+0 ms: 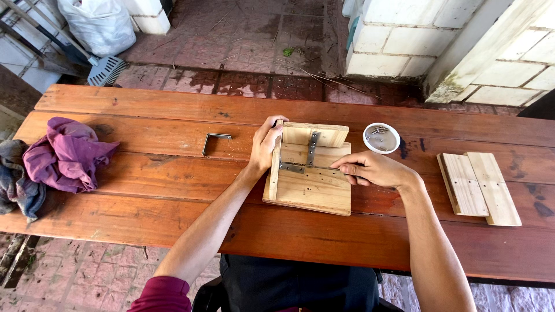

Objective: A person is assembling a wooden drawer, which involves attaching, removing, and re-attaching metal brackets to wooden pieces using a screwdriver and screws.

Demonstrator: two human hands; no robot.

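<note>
Two hands work at a small wooden assembly [309, 185] on the bench. Well left of the fingers lie a purple cloth [66, 153] and a metal bracket [215, 140]. His left hand [265, 144] clamps the upright side board; the right hand [373, 169] pinches a thin tool against the angle brace [292, 167]. Beyond those fingertips sit a white dish [381, 138] and two loose boards [478, 186].

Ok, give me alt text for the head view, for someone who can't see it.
Left hand steadies a small wooden assembly on a red-brown table; right hand holds a thin tool against its metal bracket. White dish behind.
</note>
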